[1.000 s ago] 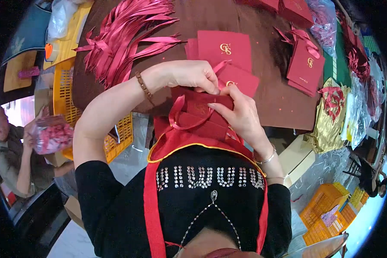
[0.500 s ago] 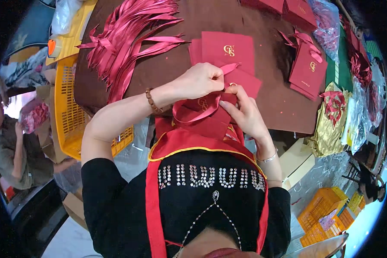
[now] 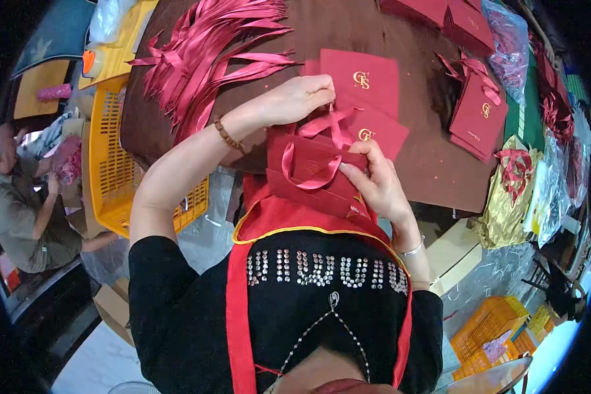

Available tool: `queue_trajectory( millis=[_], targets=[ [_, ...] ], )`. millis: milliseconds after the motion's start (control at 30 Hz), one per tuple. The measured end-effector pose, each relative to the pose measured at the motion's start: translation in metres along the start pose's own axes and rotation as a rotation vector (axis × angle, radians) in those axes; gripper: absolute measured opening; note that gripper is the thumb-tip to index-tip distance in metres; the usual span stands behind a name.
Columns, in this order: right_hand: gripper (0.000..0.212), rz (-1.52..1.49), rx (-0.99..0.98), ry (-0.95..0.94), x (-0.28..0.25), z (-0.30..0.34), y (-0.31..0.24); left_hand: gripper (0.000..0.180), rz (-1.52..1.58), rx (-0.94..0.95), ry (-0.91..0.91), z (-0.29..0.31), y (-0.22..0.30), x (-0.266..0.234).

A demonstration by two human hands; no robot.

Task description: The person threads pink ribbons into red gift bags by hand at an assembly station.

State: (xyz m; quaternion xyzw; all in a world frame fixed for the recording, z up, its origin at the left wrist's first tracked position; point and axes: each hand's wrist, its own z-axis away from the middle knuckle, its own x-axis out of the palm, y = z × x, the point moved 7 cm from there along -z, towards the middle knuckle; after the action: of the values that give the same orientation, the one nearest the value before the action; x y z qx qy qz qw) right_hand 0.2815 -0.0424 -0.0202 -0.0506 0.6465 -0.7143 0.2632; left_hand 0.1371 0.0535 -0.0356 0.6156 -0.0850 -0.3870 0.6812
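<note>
My left hand [image 3: 302, 98] is raised above the bag, fingers curled and pinched closed on the end of a glossy pink-red satin ribbon [image 3: 336, 131]. The ribbon runs taut from my fingertips down to the top edge of a dark red paper gift bag [image 3: 312, 161]. My right hand [image 3: 377, 180] has thumb and index clamped on the bag's right upper edge, other fingers loosely bent; can't see how far they reach behind. Bag sits at the near edge of the table, tilted, in front of my bright red apron with yellow trim [image 3: 289, 220]. 1 ribbon loop hangs down over its front face.

Just beyond: flat dark red rectangular paper bags with gold print [image 3: 374, 79], overlapping, on the brown cloth-covered table [image 3: 433, 171]. Far left: big heap of loose pink-red satin ribbons [image 3: 197, 59]. Right: small stack of red bags with ribbons on top [image 3: 476, 121]. Far right: more red bags in piles [image 3: 469, 26], clear plastic sack [image 3: 509, 52] beside them. Crumpled gold foil wrapper [image 3: 496, 220] at the right table edge, red ribbon on it. Left of table: yellow-orange slatted plastic basket [image 3: 111, 157]. Past that, 1 co-worker [image 3: 26, 210] holds a clear bag of pink things [image 3: 67, 161].
</note>
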Motion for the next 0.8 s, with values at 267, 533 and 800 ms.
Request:
queue_trajectory(
  millis=[267,533,800],
  targets=[
    [0.032,0.015,0.099,-0.017,0.009,0.003,0.002,0.022,-0.281,0.134,0.363,0.014,0.028,-0.014],
    [0.038,-0.038,0.216,-0.041,0.002,0.001,0.010,0.018,-0.352,0.339,0.545,-0.002,0.064,-0.051],
    [0.046,-0.720,-0.004,0.208,-0.035,-0.008,0.018,0.025,0.523,-0.060,0.277,0.018,-0.006,-0.031]
  ],
)
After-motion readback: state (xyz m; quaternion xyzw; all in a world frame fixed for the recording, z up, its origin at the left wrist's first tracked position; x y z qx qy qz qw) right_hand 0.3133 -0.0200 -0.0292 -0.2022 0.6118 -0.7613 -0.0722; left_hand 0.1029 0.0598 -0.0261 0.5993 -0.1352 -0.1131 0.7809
